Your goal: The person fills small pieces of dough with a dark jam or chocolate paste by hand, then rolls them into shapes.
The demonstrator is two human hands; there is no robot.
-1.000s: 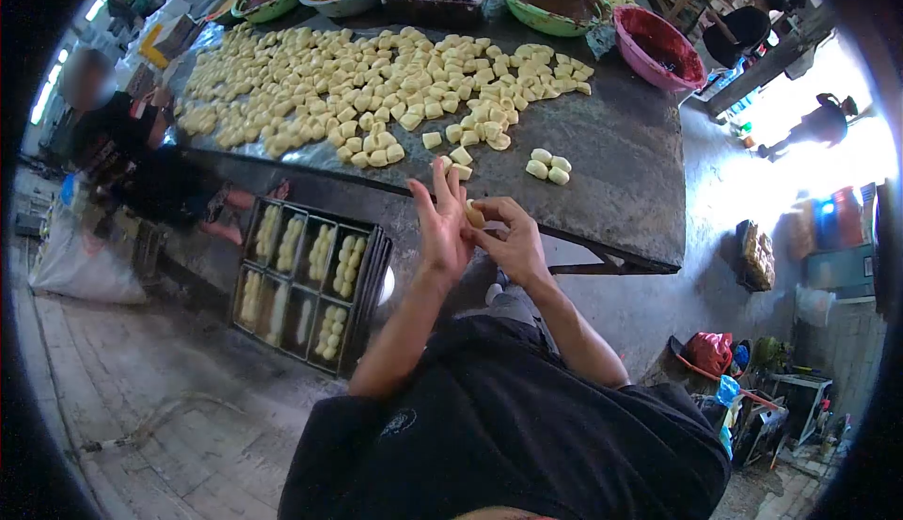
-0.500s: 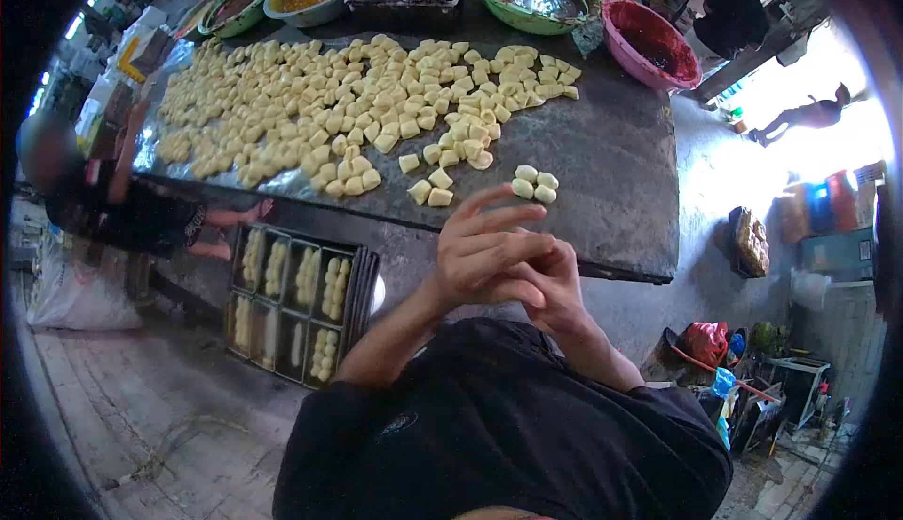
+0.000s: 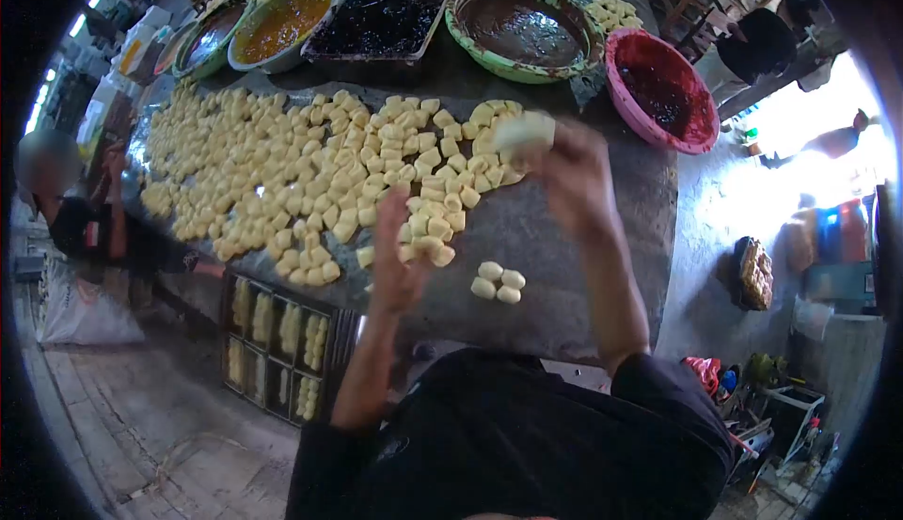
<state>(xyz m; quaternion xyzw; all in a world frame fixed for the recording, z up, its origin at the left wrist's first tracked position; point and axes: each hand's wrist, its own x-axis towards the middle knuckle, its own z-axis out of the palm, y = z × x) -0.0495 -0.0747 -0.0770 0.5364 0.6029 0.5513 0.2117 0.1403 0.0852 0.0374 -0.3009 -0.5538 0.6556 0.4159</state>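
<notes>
Right hand grasps a dough piece above the dark table; left hand's fingers hang released.

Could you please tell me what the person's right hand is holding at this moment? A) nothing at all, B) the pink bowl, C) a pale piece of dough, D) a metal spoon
C: the right hand is raised over the table with a pale piece of dough at its fingertips, though blurred by motion; the pink bowl sits apart on the table.
</notes>
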